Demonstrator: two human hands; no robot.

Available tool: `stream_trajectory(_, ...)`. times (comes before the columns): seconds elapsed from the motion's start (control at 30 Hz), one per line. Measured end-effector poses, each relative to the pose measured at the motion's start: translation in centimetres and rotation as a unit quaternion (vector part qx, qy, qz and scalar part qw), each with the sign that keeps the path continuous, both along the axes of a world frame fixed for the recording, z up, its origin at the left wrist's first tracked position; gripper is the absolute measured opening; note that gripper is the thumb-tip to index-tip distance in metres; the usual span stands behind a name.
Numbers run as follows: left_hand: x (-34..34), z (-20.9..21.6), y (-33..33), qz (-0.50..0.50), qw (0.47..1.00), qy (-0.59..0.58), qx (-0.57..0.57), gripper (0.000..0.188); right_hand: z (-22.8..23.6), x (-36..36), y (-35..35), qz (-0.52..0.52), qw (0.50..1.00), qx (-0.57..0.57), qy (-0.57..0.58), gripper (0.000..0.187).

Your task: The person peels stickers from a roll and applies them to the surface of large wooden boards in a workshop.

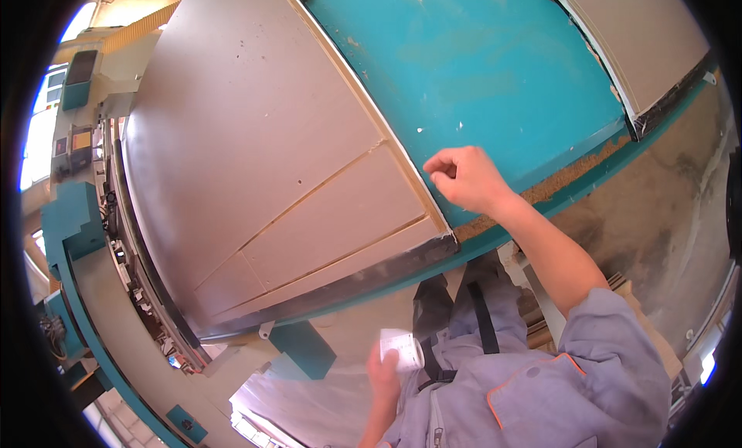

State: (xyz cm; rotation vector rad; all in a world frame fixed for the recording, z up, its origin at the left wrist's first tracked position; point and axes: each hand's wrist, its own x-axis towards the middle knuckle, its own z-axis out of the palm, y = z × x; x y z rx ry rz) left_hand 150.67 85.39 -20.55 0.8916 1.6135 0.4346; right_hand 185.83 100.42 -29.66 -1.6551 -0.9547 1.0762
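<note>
My left hand [382,374] is low in front of my body, with fingers and thumb closed on a small roll of white labels [410,354] that has faint print on its face. Stretched forward, my right hand [470,179] hovers over the teal machine bed [495,61], just right of the long edge of a large grey-brown panel [255,100]. Its fingers are curled and the thumb and forefinger come together; whatever may be between them is too small to make out. Straight grooves [309,194] cross the near end of the panel.
Another grey-brown panel [641,38] lies at the far right of the bed. Sawdust [572,173] lines the bed's near edge, and white flecks dot the teal surface. Machine parts and a rail [127,247] run along the left. A teal bracket [303,349] juts out below the panel.
</note>
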Motion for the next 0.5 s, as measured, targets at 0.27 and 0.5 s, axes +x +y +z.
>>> stream_trajectory(0.27, 0.4, 0.1, -0.2, 0.003, 1.000, -0.017, 0.001, 0.031, 1.0, -2.4, -1.6, 0.064, 0.994, -0.061, -0.069, 0.014)
stream_trajectory(0.5, 0.6, 0.3, -1.1, 0.013, 1.000, -0.021, 0.006, 0.032, 1.2, -2.5, -2.4, 0.056, 0.994, -0.036, -0.086, 0.011)
